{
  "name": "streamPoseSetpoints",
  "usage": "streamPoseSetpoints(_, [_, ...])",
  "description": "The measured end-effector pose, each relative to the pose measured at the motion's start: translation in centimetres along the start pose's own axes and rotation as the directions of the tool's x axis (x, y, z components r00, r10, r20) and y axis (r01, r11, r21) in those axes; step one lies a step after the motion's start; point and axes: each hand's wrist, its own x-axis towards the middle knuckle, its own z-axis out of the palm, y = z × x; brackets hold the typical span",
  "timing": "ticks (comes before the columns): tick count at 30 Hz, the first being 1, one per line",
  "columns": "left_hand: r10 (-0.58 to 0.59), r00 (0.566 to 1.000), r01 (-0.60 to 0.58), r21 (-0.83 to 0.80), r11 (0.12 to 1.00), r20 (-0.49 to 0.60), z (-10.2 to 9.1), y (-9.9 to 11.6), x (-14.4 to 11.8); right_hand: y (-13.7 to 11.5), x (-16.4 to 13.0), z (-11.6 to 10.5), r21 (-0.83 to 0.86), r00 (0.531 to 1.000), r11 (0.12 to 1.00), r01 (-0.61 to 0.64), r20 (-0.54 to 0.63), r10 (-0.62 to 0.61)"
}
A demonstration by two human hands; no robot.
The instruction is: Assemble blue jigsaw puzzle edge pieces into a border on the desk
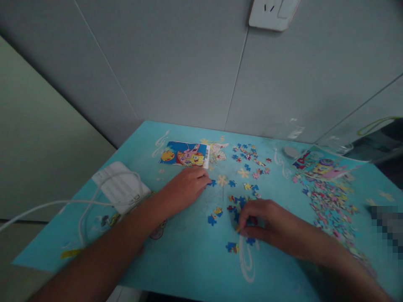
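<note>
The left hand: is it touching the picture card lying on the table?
Apart. The head view shows bare blue table between the left hand and the picture card.

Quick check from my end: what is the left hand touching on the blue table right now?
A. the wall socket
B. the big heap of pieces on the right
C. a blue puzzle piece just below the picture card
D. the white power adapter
C: the left hand has its fingertips on a blue puzzle piece just below the picture card, apart from the white power adapter.
</note>
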Motion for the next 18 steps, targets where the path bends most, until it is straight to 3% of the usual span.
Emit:
streamPoseSetpoints(2, [-0.014, 1.000, 0.014, -0.006, 1.000, 0.012, -0.1, 0.1, 0.0, 0.0, 0.7, -0.2, 0.091, 0.990, 0.995, -0.051, -0.128, 0.063])
streamPoseSetpoints(6, [-0.027, 0.999, 0.027, -0.002, 1.000, 0.019, -0.2, 0.3, 0.1, 0.8, 3.2, -0.4, 0.224, 0.911, 0.968, -0.117, -0.365, 0.195])
streamPoseSetpoints(8, [-0.022, 1.000, 0.022, 0.006, 1.000, 0.009, -0.1, 0.2, 0.0, 1.4, 4.5, -0.5, 0.266, 0.899, 0.954, -0.137, -0.371, 0.233])
streamPoseSetpoints(13, [0.009, 1.000, -0.008, 0.027, 1.000, -0.024, 0.4, -0.2, 0.0, 2.2, 6.9, -0.7, 0.274, 0.927, 0.955, -0.118, -0.315, 0.205])
streamPoseSetpoints(18, [-0.001, 0.999, 0.002, 0.042, 0.999, -0.032, 0.6, -0.4, -0.1, 2.3, 8.8, -1.7, 0.005, 0.950, 0.995, -0.098, -0.299, 0.095])
